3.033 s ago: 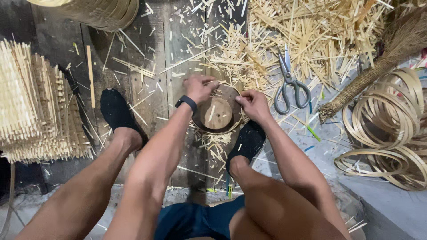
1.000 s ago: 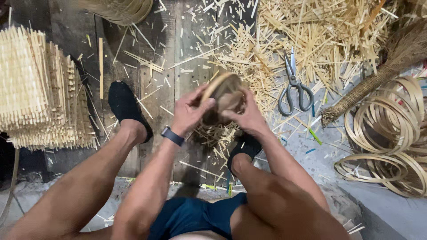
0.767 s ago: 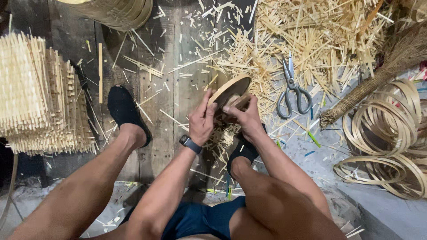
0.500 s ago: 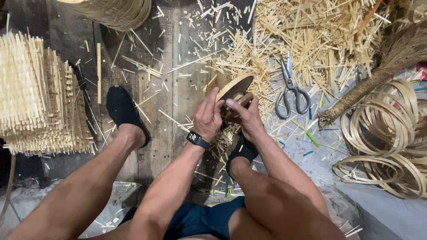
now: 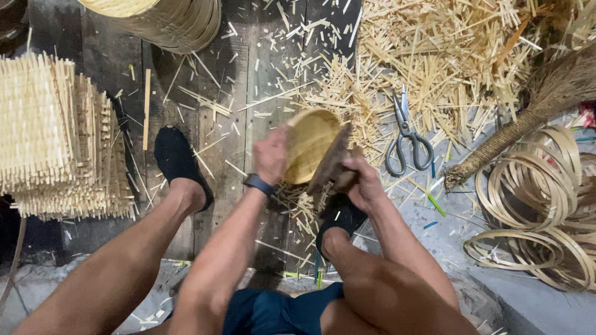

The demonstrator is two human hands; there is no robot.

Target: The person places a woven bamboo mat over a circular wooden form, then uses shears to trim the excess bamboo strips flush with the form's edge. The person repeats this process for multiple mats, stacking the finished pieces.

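Centre of the frame: our left hand [image 5: 270,155] grips the rim of a small woven bowl [image 5: 308,146], fingers curled over its left edge, while our right hand [image 5: 363,183] clamps a dark wooden block [image 5: 332,162] against the bowl's right side, fingers wrapped tight round it. Half a second ago the bowl was tipped more edge-on with both hands bunched over it; now its pale hollow faces us and the left hand has slid to the side (three seconds back it lay flat between the feet, under both hands). A dark band [image 5: 259,183] sits on the left wrist.

The surface is a floor of dark planks [image 5: 242,93] littered with bamboo offcuts [image 5: 447,56], heaped thickest at the upper right. Scissors [image 5: 406,139] lie just right of the hands, well apart from them. Coiled bamboo hoops [image 5: 540,205] fill the right edge, below a broom [image 5: 528,115]. A stack of woven mats [image 5: 56,136] occupies the left; a large basket [image 5: 167,18] sits at the top. Black shoes [image 5: 177,158] flank the work.
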